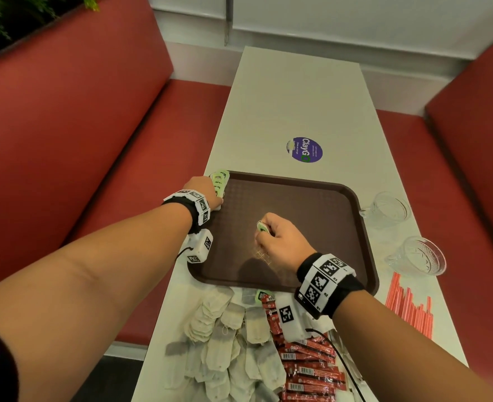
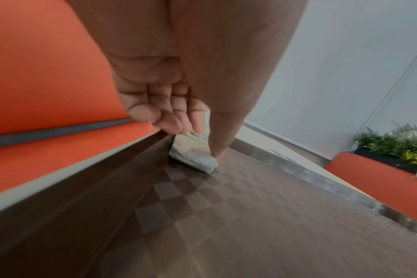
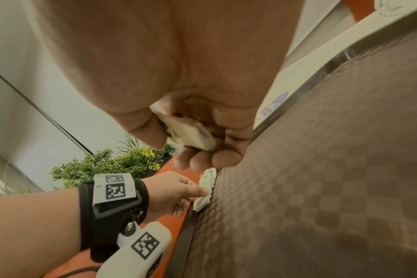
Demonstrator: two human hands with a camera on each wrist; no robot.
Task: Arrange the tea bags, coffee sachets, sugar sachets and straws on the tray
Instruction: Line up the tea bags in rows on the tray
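A brown tray (image 1: 297, 204) lies on the white table. My left hand (image 1: 216, 195) pinches a small stack of tea bags (image 1: 219, 181) with green tags, stood on edge against the tray's far-left corner. In the left wrist view the stack (image 2: 193, 158) touches the tray floor (image 2: 250, 216) between thumb and fingers. My right hand (image 1: 268, 233) hovers over the tray's middle, fingers curled round a tea bag (image 1: 262, 226) whose strings dangle below. The right wrist view shows that bag (image 3: 191, 133) in the palm. Loose tea bags (image 1: 225, 343), red coffee sachets (image 1: 306, 364) and red straws (image 1: 407, 306) lie on the table.
Two clear glass cups (image 1: 387, 210) (image 1: 419, 256) stand right of the tray. A purple sticker (image 1: 304, 150) is on the table beyond it. Red bench seats (image 1: 65, 126) flank the narrow table, and a planter (image 3: 107, 165) sits behind the left bench.
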